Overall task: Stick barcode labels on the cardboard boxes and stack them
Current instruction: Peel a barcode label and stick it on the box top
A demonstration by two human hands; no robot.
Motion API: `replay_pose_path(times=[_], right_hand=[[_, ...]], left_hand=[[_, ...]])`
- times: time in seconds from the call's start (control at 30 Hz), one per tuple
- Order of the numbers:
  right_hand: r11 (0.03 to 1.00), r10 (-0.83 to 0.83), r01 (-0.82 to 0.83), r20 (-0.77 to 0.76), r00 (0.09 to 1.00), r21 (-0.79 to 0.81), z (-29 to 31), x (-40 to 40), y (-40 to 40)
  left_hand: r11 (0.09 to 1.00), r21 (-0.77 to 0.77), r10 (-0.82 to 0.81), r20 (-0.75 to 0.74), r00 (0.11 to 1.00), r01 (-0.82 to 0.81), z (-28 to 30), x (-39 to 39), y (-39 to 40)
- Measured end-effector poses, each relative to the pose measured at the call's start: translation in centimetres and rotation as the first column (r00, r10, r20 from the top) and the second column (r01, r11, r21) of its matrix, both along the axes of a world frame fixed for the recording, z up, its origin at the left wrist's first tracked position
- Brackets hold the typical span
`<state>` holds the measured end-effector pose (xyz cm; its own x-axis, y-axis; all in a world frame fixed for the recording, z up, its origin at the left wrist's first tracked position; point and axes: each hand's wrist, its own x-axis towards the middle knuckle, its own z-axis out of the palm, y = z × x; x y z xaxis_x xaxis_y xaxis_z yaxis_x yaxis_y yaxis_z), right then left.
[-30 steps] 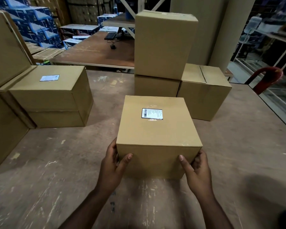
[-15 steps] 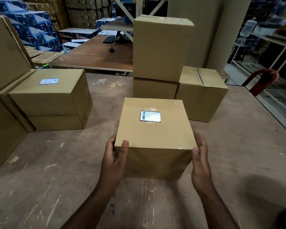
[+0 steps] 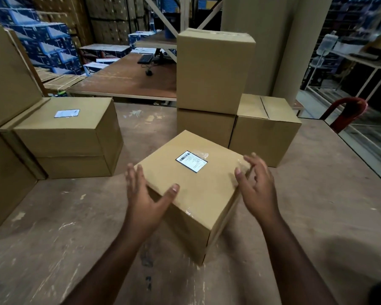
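Note:
A brown cardboard box (image 3: 198, 194) stands on the worn wooden table (image 3: 317, 216) in front of me, turned so one corner points toward me. A white barcode label (image 3: 191, 161) under clear tape is stuck on its top. My left hand (image 3: 145, 201) lies against the box's left side with straight fingers, and its thumb rests on the top edge. My right hand (image 3: 257, 190) hovers at the box's right corner with spread, relaxed fingers; whether it touches the box is unclear.
To the left is a two-box stack (image 3: 75, 133), the top one bearing a label (image 3: 67, 113), with larger cartons (image 3: 7, 73) beside it. Behind stand another stack of two (image 3: 213, 71) and a single box (image 3: 264, 133). A red chair (image 3: 348, 111) is at the table's right edge.
The box has been rotated on the table, so a corner now faces me. Both hands shifted from its near face to its left side and right corner.

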<state>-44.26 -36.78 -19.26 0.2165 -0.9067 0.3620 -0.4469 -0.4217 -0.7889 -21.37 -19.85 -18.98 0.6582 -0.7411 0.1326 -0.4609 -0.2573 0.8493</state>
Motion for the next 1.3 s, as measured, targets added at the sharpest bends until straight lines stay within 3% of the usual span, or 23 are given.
replay_pose_path(times=[0.13, 0.23, 0.33, 0.5, 0.67, 0.77, 0.83, 0.93, 1.03, 1.3], right_hand=[[0.98, 0.009, 0.026, -0.175, 0.985, 0.195, 1.3, 1.3, -1.3], [0.987, -0.096, 0.13, -0.297, 0.95, 0.098, 2.1, 0.9, 0.5], [0.969, -0.18, 0.24, -0.496, 0.849, 0.058, 4.1, 0.0, 1.4], [0.993, 0.027, 0.04, -0.534, 0.845, 0.113, 5.7, 1.2, 3.6], [0.998, 0.043, -0.001, -0.708, 0.705, 0.059, 7.5, 0.4, 5.8], [0.998, 0.043, -0.068, -0.689, 0.723, -0.008, 8.4, 1.5, 5.7], [0.983, 0.138, -0.186, -0.646, 0.751, -0.006, 8.4, 3.5, 4.6], [0.951, 0.225, -0.309, -0.703, 0.674, 0.007, 8.0, 7.3, 2.3], [0.952, 0.184, -0.305, -0.785, 0.592, -0.007, 7.3, 10.2, 0.9], [0.957, 0.171, -0.277, -0.605, 0.778, -0.085, 5.2, 10.7, 0.9]], left_hand=[[0.992, 0.088, -0.091, 0.049, 0.995, 0.087, -0.8, 0.7, -1.0], [0.985, 0.119, -0.133, 0.065, 0.989, 0.125, -0.2, 3.5, -0.8], [0.973, 0.162, -0.187, 0.117, 0.975, 0.167, 1.5, 6.2, -0.5], [0.932, 0.266, -0.32, 0.287, 0.903, 0.246, 3.8, 7.0, -2.4], [0.943, 0.226, -0.308, 0.31, 0.9, 0.245, 3.2, 6.7, -3.9], [0.921, 0.31, -0.351, 0.395, 0.849, 0.237, 3.8, 6.0, -4.4], [0.884, 0.372, -0.436, 0.441, 0.785, 0.282, 4.5, 4.8, -5.2], [0.85, 0.394, -0.513, 0.463, 0.723, 0.35, 5.0, 4.0, -6.5], [0.842, 0.448, -0.497, 0.428, 0.755, 0.301, 5.3, 4.7, -7.2], [0.902, 0.28, -0.421, 0.406, 0.811, 0.328, 3.7, 5.2, -7.0]])
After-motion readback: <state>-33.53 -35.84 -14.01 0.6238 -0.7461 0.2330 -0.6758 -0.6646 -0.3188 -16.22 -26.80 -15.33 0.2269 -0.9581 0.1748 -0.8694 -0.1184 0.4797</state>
